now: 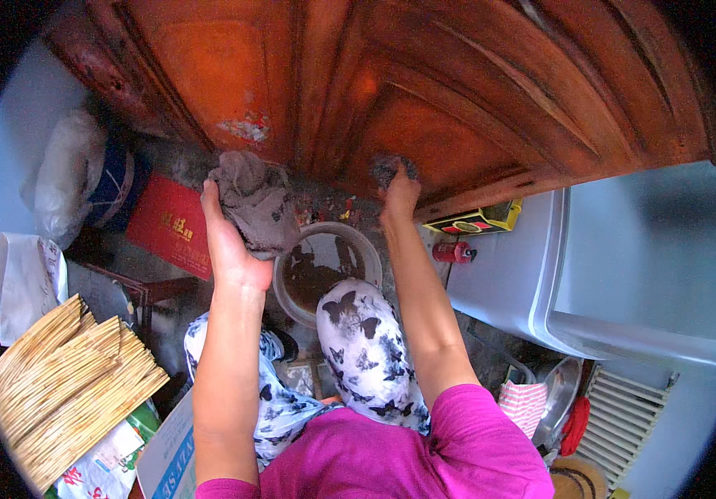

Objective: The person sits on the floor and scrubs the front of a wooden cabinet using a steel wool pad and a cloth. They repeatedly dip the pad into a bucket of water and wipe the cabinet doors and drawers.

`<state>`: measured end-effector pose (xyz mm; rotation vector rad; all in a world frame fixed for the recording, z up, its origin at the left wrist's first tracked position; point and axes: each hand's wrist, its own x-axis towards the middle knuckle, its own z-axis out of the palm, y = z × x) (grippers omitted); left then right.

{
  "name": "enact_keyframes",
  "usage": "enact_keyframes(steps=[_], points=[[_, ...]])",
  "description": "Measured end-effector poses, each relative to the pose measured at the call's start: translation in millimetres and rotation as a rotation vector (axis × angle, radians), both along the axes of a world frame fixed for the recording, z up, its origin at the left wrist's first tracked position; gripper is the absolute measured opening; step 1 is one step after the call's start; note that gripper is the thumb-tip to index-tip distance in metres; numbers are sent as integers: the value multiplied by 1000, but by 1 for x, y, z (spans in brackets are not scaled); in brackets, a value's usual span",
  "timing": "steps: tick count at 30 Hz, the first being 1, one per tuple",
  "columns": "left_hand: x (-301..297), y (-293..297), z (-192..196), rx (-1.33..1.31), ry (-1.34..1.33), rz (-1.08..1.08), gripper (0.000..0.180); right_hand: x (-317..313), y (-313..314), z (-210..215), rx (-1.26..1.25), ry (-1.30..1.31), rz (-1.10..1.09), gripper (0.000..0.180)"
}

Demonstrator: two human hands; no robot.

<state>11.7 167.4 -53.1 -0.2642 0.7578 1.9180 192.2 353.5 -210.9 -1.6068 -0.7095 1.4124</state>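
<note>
A crumpled grey-brown rag point(255, 208) rests in my left hand point(229, 254), its palm turned up and the fingers mostly hidden behind the cloth. Farther right, my right hand point(401, 198) grips a dark grey scouring pad point(386, 169) against the lower part of a reddish-brown wooden panel point(445, 125). Between my forearms stands a pale bucket point(377, 264) with murky brown water in it. A whitish, scuffed patch point(245, 127) marks the wood above the rag.
At left are a red box point(162, 220), a filled plastic bag point(68, 179) and a bundle of straw-coloured sticks point(83, 374). A white appliance point(503, 279) borders the right side, carrying a yellow-black box point(483, 218) and a small red bottle point(453, 252). A radiator point(624, 420) is at lower right.
</note>
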Motion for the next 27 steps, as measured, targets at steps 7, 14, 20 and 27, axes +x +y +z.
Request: enact_keyframes(steps=[7,14,20,27], points=[[3,9,6,-25,5,-42,50,16,20,-35,113,-148,29,31],[4,8,12,-43,2,-2,51,11,13,-24,-32,-18,18,34],[2,10,10,-81,-13,-31,52,20,6,-13,-112,146,147,42],[1,7,9,-73,-7,1,54,26,6,34,188,-249,16,65]])
